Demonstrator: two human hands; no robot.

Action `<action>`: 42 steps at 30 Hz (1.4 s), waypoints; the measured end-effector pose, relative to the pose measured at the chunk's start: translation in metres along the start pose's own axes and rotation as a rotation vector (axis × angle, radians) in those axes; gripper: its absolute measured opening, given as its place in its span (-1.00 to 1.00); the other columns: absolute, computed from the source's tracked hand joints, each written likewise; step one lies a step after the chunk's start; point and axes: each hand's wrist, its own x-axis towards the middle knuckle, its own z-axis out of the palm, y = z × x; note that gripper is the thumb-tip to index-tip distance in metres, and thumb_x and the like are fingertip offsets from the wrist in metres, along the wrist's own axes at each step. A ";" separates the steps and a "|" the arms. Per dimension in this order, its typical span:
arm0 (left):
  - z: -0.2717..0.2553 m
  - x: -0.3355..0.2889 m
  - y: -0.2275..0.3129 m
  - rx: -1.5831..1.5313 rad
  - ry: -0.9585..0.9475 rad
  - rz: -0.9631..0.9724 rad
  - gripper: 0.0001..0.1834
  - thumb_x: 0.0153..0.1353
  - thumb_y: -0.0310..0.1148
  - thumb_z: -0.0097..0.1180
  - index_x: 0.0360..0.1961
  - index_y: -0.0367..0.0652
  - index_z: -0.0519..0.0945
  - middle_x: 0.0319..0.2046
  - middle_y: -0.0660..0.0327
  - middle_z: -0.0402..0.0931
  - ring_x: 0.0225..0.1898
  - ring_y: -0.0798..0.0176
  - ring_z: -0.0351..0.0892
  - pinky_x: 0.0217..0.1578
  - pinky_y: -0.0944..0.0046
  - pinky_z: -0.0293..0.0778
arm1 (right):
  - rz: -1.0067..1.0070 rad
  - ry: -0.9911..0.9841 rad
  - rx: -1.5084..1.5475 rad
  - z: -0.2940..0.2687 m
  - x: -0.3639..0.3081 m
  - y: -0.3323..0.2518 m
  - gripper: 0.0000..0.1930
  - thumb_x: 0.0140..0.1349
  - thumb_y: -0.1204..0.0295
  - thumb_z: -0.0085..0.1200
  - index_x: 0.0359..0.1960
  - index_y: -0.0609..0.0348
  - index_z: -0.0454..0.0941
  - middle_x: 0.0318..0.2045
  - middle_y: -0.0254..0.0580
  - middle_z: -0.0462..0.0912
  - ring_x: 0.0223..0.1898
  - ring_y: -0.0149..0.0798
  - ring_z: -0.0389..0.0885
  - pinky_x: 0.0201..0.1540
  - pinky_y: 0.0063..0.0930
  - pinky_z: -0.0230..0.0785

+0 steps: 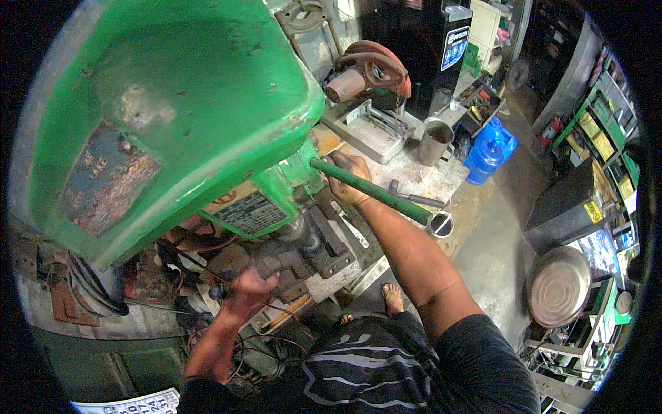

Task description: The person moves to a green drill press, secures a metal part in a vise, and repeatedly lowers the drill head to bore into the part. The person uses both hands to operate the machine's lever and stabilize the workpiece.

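A large green drill press (207,103) fills the upper left, with its spindle (296,224) above a dark metal vise (324,234). My right hand (350,181) is closed beside the press's hub, partly hidden behind a long green lever (386,190) that crosses in front of it. What its fingers grip is hidden. My left hand (252,288) is closed low on the near side of the vise, thumb toward the right. A dark round knob (218,292) shows just left of that fist; I cannot make out what the fingers hold.
Behind the lever, a worktable (441,181) carries a metal mug (436,141), a grey tray of tools (376,138) and a red-guarded cut-off saw (372,72). A blue water jug (489,153) stands beyond. Cables (93,283) hang at left; a round metal lid (558,286) and shelves are at right.
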 end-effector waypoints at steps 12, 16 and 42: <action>0.014 -0.006 -0.012 0.237 0.086 0.179 -0.68 0.10 -0.12 0.45 -0.31 -0.12 0.66 -0.52 0.06 0.61 -0.54 -0.05 0.66 -0.51 0.01 0.61 | -0.009 0.028 -0.046 0.001 0.003 -0.001 -0.82 0.44 0.38 0.08 -0.33 0.16 0.61 -0.55 -0.04 0.63 -0.49 0.11 0.68 -0.37 -0.12 0.53; 0.031 -0.014 -0.020 0.167 0.036 0.006 -0.50 0.02 -0.04 0.50 -0.21 -0.20 0.63 -0.56 0.07 0.60 -0.56 -0.07 0.66 -0.51 0.01 0.62 | 0.009 0.029 -0.026 0.000 0.004 -0.002 -0.82 0.44 0.37 0.09 -0.34 0.16 0.61 -0.55 -0.04 0.63 -0.48 0.12 0.69 -0.36 -0.12 0.53; 0.046 -0.025 -0.041 0.204 -0.085 0.071 -0.48 0.06 0.01 0.47 -0.16 -0.20 0.65 -0.40 -0.05 0.63 -0.48 -0.15 0.68 -0.44 -0.02 0.64 | 0.003 0.030 -0.019 -0.003 0.008 -0.006 -0.77 0.46 0.34 0.07 -0.37 0.14 0.62 -0.54 -0.05 0.63 -0.49 0.12 0.68 -0.36 -0.11 0.52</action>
